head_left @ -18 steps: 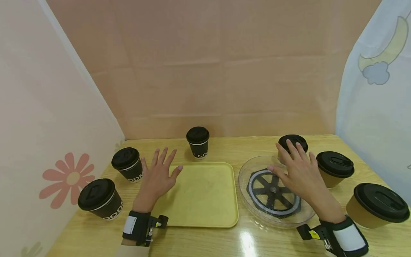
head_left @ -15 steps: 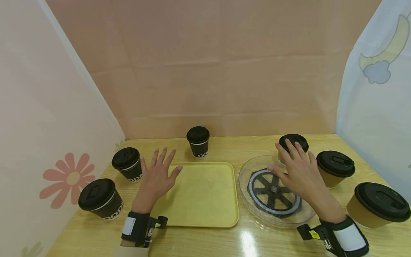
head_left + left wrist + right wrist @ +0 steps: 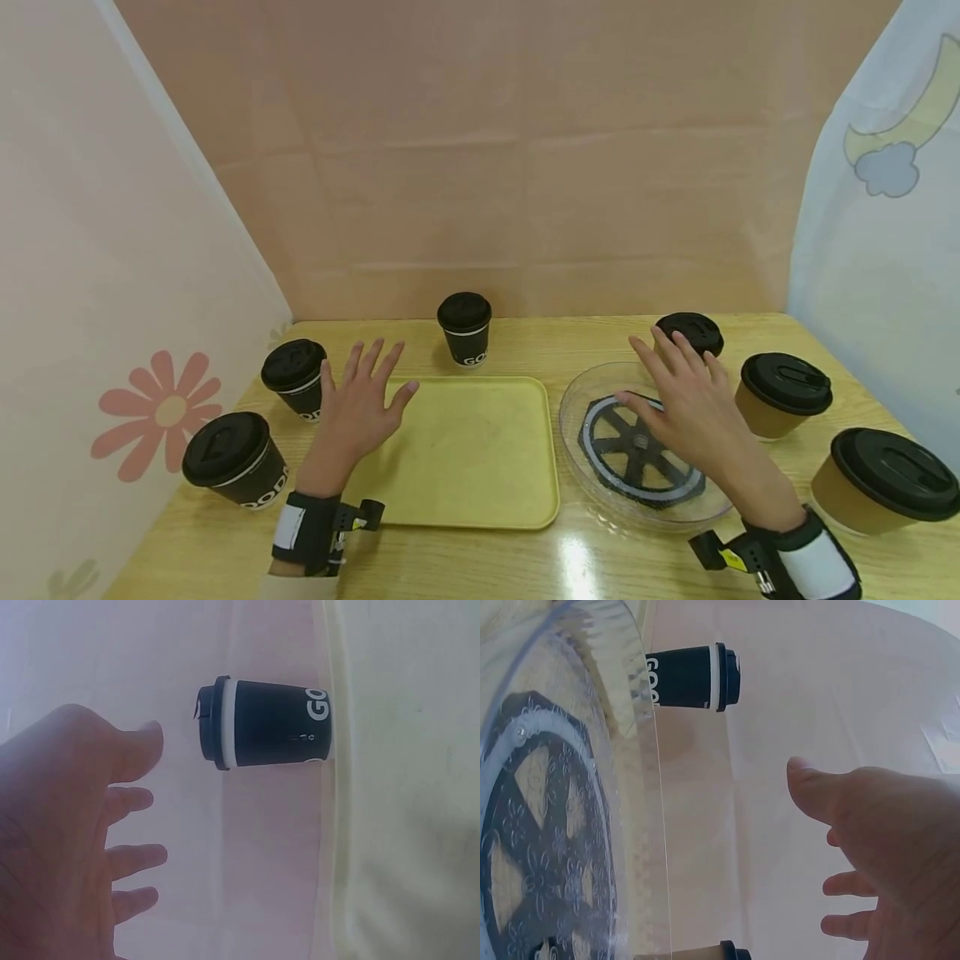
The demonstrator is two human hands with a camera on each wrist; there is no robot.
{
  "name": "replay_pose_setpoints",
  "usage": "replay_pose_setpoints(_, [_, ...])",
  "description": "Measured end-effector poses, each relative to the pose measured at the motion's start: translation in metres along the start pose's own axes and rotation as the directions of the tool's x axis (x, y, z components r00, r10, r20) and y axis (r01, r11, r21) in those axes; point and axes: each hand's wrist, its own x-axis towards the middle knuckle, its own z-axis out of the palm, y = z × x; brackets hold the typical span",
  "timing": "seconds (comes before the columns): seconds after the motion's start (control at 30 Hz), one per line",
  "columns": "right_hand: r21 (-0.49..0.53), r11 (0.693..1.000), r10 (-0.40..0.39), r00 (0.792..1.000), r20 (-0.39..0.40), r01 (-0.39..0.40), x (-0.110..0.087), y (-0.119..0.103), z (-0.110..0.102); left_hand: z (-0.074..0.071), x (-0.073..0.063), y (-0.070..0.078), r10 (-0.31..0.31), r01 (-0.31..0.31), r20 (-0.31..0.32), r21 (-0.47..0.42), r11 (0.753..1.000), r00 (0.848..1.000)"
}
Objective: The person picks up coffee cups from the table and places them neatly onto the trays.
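My left hand (image 3: 358,417) hovers with spread fingers over the left edge of a yellow tray (image 3: 480,467), holding nothing. Beside it stand two black lidded coffee cups, one farther (image 3: 294,377) and one nearer (image 3: 236,458). Another black coffee cup (image 3: 277,724) stands behind the tray and shows in both wrist views. My right hand (image 3: 693,408) is held over a clear round dish (image 3: 573,467), fingers apart and nothing in its grasp. Under the dish shows a black spoked turntable (image 3: 637,450). Past the right fingertips is a black-lidded cup (image 3: 693,332), partly hidden by that hand.
Two brown cups with black lids, one farther (image 3: 783,396) and one nearer (image 3: 881,483), stand on the right of the wooden table (image 3: 465,567). A tan cloth (image 3: 480,167) hangs behind the table, with pale printed cloths at the left (image 3: 150,250) and right (image 3: 877,275).
My left hand has drifted slightly left and up. The right hand has shifted a little to the left. The cups, tray and dish stay in place.
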Motion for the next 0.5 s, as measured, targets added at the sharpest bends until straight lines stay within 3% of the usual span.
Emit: replay_pose_setpoints(0.5, [0.012,1.0,-0.025,1.0,0.018,0.025,0.0,-0.012,-0.001,-0.014,-0.004,-0.005,-0.021,0.022,-0.022,0.024,0.999,1.0])
